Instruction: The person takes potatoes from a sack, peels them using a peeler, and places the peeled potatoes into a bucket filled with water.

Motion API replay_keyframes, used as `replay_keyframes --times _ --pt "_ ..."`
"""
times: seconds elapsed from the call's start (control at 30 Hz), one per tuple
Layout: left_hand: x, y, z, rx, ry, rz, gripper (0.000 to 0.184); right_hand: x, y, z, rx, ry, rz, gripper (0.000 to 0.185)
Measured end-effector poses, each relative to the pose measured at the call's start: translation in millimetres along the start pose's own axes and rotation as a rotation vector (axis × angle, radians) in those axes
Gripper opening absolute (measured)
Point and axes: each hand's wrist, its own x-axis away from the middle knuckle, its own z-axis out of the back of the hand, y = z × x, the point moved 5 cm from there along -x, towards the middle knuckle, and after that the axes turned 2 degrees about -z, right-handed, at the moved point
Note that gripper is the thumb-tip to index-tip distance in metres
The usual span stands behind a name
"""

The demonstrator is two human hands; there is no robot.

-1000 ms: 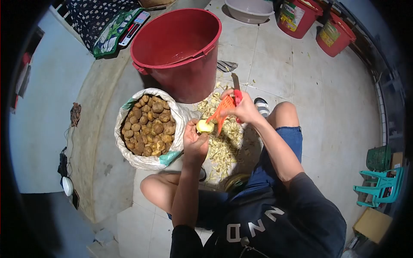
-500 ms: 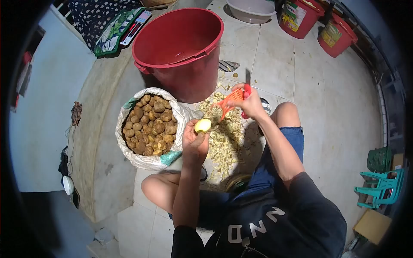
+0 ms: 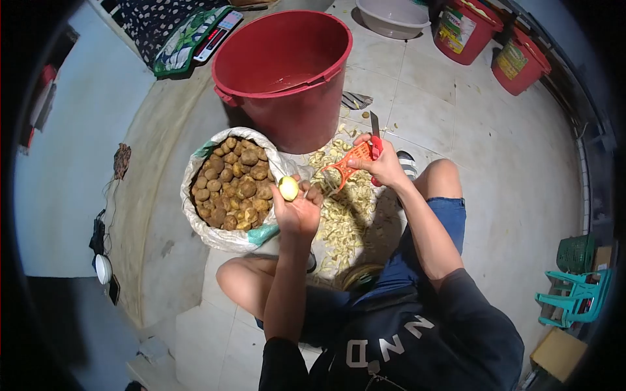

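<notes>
A pale, peeled potato [image 3: 288,188] rests against the fingers of my left hand [image 3: 300,210], whose palm is turned up beside the sack. My right hand [image 3: 386,164] is closed around an orange peeler [image 3: 344,169] and a red-handled knife [image 3: 374,125], the blade pointing up and away from me. Left of my hands stands a white sack [image 3: 215,242] of unpeeled brown potatoes [image 3: 236,182]. Beneath and between my hands, peelings [image 3: 345,221] cover the floor.
A large red tub [image 3: 287,117] stands beyond the sack. Farther off are a pale basin [image 3: 393,26] and two red buckets [image 3: 466,32]. A scale [image 3: 218,36] lies at upper left. Turquoise stools [image 3: 574,296] and a green basket [image 3: 575,254] are at right.
My left hand has opened out and shifted slightly left, with the potato now nearer its thumb side. My right hand has drawn the orange peeler away from the potato. The view has shifted slightly.
</notes>
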Motion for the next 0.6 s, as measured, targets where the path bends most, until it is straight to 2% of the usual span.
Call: replay_keyframes --times 0.07,0.1,0.13,0.2,0.23,0.27,0.33,0.37,0.4,0.47,0.53,0.57,0.6 --pt "-19.1 -2.8 26.8 0.076 -0.395 0.177 0.056 0.0 9.6 0.3 0.086 0.011 -0.045 0.041" --pt "-15.1 -3.8 23.5 -0.007 -0.166 0.171 0.051 2.6 2.3 -4.9 0.029 0.021 -0.058 0.037" --pt "-17.4 -5.5 29.2 -0.005 -0.164 0.17 0.051 5.5 -4.1 -11.3 0.03 0.019 -0.06 0.037" --pt "-24.9 -10.6 40.4 -0.209 -0.233 0.146 0.039 10.0 -19.4 -26.2 -0.108 -0.032 -0.018 0.035" --pt "-14.9 -12.8 24.1 -0.283 -0.03 0.092 0.029 15.4 -32.2 -36.6 -0.059 -0.078 0.054 0.036" --pt "-10.0 -15.5 13.4 -0.282 -0.03 0.092 0.029 13.8 -30.1 -36.3 -0.058 -0.078 0.054 0.036" --pt "-2.9 -12.1 8.3 -0.54 0.038 -0.034 0.028 10.1 -24.7 -32.5 0.252 -0.025 0.183 0.04" --pt "-12.1 -12.7 27.5 -0.502 -0.043 -0.011 0.024 1.5 -15.6 -18.1 0.157 0.096 0.067 0.04" --pt "-10.8 -12.9 26.4 -0.499 -0.046 -0.014 0.024 -4.2 -21.3 -13.6 -0.091 0.143 0.048 0.037" --pt "-11.1 -10.4 26.4 -0.595 0.012 -0.083 0.023 10.1 -32.7 -20.2 0.049 -0.013 0.049 0.035" --pt "-7.3 -12.2 22.4 -0.659 0.061 -0.142 0.024 20.5 -38.8 -37.5 0.367 -0.128 0.079 0.035" --pt "-8.4 -11.2 21.3 -0.685 0.054 -0.192 0.025 13.1 -20.3 -29.6 0.197 -0.03 0.14 0.038" --pt "-8.3 -8.1 21.8 -0.712 0.049 -0.244 0.026 10.2 -19.4 -23.4 0.198 -0.028 0.138 0.038"
